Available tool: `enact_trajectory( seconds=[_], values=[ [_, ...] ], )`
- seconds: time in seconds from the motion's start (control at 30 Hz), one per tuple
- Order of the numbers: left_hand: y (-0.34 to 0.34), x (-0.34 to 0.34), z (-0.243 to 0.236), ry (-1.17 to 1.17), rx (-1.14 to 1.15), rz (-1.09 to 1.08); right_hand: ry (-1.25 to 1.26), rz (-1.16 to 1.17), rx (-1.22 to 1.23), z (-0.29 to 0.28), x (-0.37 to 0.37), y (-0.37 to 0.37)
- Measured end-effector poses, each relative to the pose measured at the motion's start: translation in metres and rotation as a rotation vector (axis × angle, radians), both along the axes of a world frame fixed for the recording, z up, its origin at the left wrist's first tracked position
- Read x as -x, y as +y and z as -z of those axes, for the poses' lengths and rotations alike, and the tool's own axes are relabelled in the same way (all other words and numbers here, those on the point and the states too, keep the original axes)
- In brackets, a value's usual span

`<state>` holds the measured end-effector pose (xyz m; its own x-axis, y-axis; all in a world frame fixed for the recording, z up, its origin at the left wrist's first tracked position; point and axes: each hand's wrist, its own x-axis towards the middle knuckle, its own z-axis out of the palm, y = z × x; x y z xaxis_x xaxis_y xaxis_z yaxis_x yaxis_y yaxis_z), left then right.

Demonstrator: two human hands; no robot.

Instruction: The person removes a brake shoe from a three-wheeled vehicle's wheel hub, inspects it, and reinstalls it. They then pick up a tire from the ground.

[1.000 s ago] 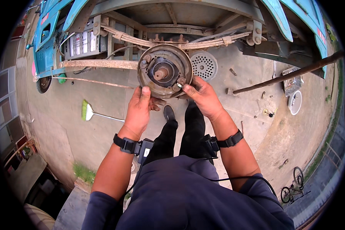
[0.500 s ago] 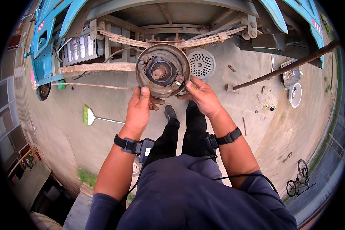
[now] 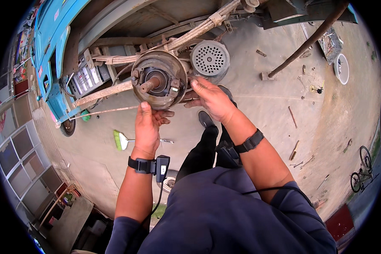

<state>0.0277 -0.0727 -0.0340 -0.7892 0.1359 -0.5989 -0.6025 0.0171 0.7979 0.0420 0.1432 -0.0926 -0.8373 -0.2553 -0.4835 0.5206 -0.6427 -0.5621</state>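
A rusty round drum-brake assembly [image 3: 161,101] sits at the end of a vehicle's axle. Brake shoes lie inside its rim, and a threaded spindle [image 3: 150,84] sticks out of the middle. At its lower edge is my left hand [image 3: 147,129], thumb pointing up by the rim and the other fingers spread beneath. My right hand [image 3: 213,100] is beside the right edge, its thumb close to the rim and its fingers extended below. Both hands look open; whether the fingertips touch the metal, I cannot tell.
Leaf springs [image 3: 203,28] run above the brake. Behind it on the ground lies a round metal part with holes [image 3: 210,59]. A wooden pole [image 3: 309,42] leans at right, near a white basin [image 3: 341,68]. Scattered tools and a green broom [image 3: 121,140] lie on concrete.
My view has turned, so the brake and vehicle appear shifted left and tilted. My right hand has come slightly away from the rim; my left stays by the lower edge.
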Motion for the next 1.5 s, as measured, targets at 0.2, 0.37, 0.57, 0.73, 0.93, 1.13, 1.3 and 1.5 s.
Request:
enact_trajectory(
  seconds=[0.2,0.37,0.57,0.73,0.93,1.13,1.3,1.5],
  values=[
    [0.002,0.001,0.002,-0.004,0.005,0.006,-0.012,0.015,0.016,0.001,0.001,-0.003],
    [0.002,0.000,0.003,0.001,-0.011,0.000,0.007,-0.002,0.041,-0.003,-0.002,-0.001],
    [0.004,0.000,0.000,0.006,0.003,-0.009,0.068,-0.025,-0.019,-0.002,-0.002,0.000],
    [0.005,0.000,0.000,0.008,-0.011,-0.017,0.070,-0.049,-0.076,-0.003,0.003,-0.002],
    [0.005,0.000,0.001,0.006,-0.009,-0.015,0.071,-0.044,-0.063,-0.007,0.003,-0.003],
    [0.004,0.000,0.000,0.000,-0.008,-0.028,0.077,0.106,-0.241,-0.035,0.019,0.004],
    [0.003,0.000,0.004,-0.002,-0.019,-0.029,0.257,0.100,-0.656,-0.036,0.050,0.003],
    [0.003,-0.001,0.006,0.000,-0.013,-0.039,0.255,0.061,-0.714,-0.034,0.061,-0.003]
  ],
)
